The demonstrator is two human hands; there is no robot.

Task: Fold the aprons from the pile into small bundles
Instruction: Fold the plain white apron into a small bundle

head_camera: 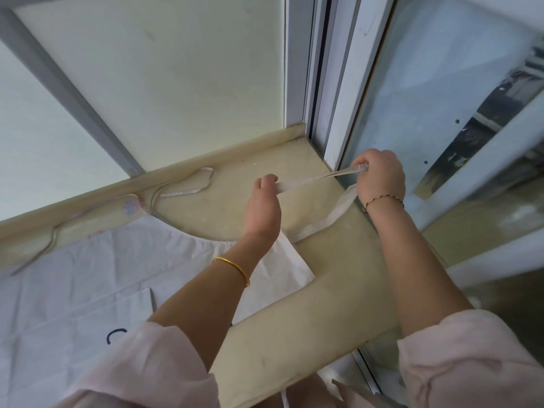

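I see one white apron point(88, 275) flat on a ledge point(323, 290); two hands, left hand point(263, 201) and right hand point(381, 178), both grip one taut strap point(321, 179).

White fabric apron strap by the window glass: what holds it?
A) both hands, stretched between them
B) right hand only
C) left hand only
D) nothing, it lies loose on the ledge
A: the left hand and the right hand each grip the white fabric apron strap, which runs straight between them above the beige ledge.
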